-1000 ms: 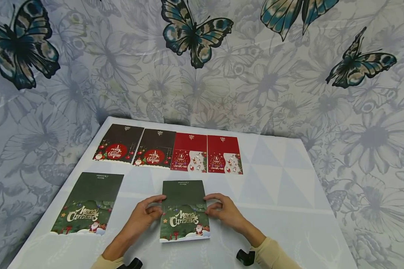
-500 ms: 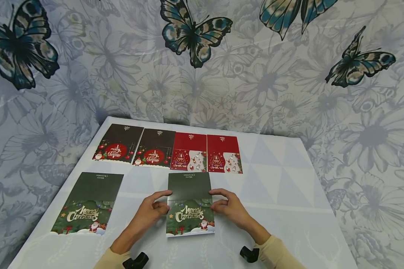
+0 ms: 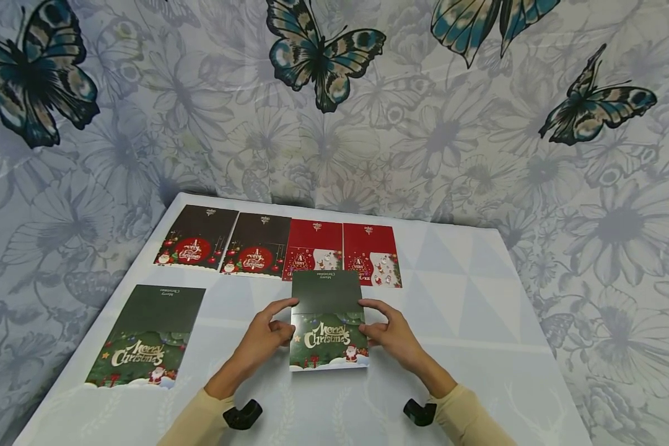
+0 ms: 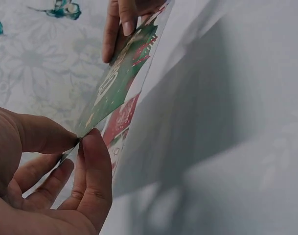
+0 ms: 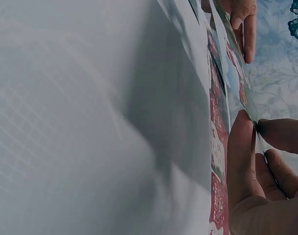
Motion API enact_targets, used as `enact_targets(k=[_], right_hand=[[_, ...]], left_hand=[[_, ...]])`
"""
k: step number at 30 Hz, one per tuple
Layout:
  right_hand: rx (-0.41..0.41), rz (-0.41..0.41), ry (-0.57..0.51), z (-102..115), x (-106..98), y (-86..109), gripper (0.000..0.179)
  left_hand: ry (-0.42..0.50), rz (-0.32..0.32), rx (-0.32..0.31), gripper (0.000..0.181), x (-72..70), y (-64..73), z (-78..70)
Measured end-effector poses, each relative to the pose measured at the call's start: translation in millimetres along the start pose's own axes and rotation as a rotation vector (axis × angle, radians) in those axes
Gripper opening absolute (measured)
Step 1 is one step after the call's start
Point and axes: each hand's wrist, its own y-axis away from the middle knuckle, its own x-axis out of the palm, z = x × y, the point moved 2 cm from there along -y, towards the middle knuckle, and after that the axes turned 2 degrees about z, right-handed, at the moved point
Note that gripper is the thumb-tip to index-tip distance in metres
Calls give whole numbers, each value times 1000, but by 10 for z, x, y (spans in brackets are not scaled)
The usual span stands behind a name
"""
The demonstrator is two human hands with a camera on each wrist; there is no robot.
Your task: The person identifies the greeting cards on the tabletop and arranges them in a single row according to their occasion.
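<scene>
A green Christmas card (image 3: pixel 326 334) with "Merry Christmas" lettering and a small Santa is held up off the table between both hands. My left hand (image 3: pixel 267 334) pinches its left edge between thumb and fingers. At the opposite edge, my right hand (image 3: pixel 391 334) pinches it the same way. In the left wrist view the card (image 4: pixel 109 88) slants above the table with its shadow below. The right wrist view shows the card (image 5: pixel 241 78) nearly edge-on. Its top overlaps the two red cards (image 3: pixel 314 235) in the head view.
Another green card (image 3: pixel 145 337) lies flat at the left of the white table (image 3: pixel 457 371). Along the back are two dark brown cards (image 3: pixel 197 235) and the two red ones, side by side. A cloth with butterflies (image 3: pixel 326 56) hangs behind the table.
Both hands have raised the green card and carried it away from the table's front and slightly right, so it now overlaps the red cards. The cards on the table stay put.
</scene>
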Motion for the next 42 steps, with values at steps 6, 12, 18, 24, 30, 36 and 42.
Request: enact_targets(k=[6,12,18,24,30,36,42], right_hand=[[-27,-28,-34,3,-126,-7,53],[-31,-76,-50,2,-279,-24,48],[-32,-112,-65,-1,-414,-24,46],[-46,-114,-92,-26,-524,-20,46],[-38,-147,-73,-22,-629,-36,46],[-12,-180,-78,-46,-712,-48,47],[-4,-200,-81,-82,-796,-77,47]], left_hand=[[17,15,32,57,114,-137,-86],[23,-16,43,56,233,-287,-128],[15,-20,55,58,347,-411,-192],[2,-13,70,58,438,-500,-267],[21,2,67,57,521,-613,-321],[40,10,69,57,612,-722,-344],[50,18,89,57,701,-794,-351]])
